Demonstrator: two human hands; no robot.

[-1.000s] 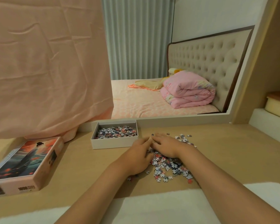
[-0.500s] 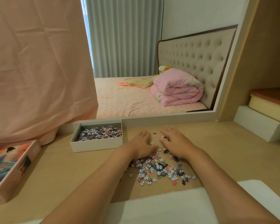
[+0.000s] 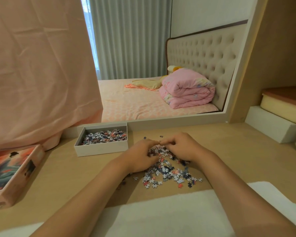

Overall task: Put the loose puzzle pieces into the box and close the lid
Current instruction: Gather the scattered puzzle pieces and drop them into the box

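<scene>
Now: left hand (image 3: 140, 156) and right hand (image 3: 181, 147) curl round small blue-pink jigsaw pieces (image 3: 167, 171); I'd scoop tight, carry low to white cardboard box (image 3: 101, 148).

Your loose pieces (image 3: 167, 170) lie on the table (image 3: 229, 151) at 12 o'clock, your left hand (image 3: 140, 157) and right hand (image 3: 179, 147) cupped over their far side. From them, the box (image 3: 101, 148) sits at 10 o'clock, the lid (image 3: 12, 173) at 9 o'clock.

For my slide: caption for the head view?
Left hand and right hand cup loose puzzle pieces beside the open box.
</scene>
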